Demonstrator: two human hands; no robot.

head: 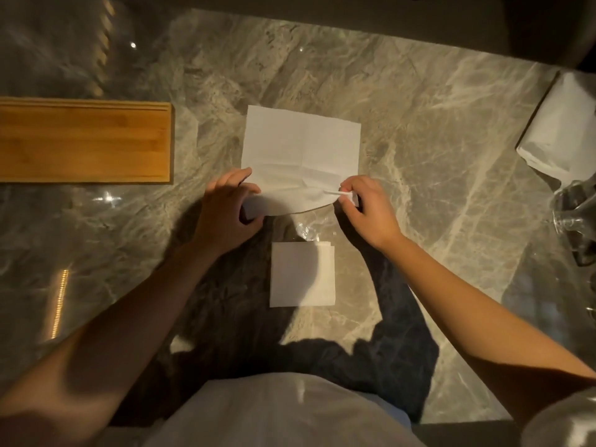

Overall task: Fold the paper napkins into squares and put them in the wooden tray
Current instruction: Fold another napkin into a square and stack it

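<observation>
Marble worktop (419,156) lay dimly lit. Both hands pinched the near edge of an open napkin (300,146): left hand (225,211) at its left corner, right hand (367,208) at its right. Folded napkin (301,275) lay nearer; wooden tray (84,141) sat far left.

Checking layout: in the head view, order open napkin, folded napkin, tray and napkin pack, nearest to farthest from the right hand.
1. Open napkin: pinched by the right hand.
2. Folded napkin: close by, toward the person.
3. Napkin pack: far right edge.
4. Tray: far left.
</observation>
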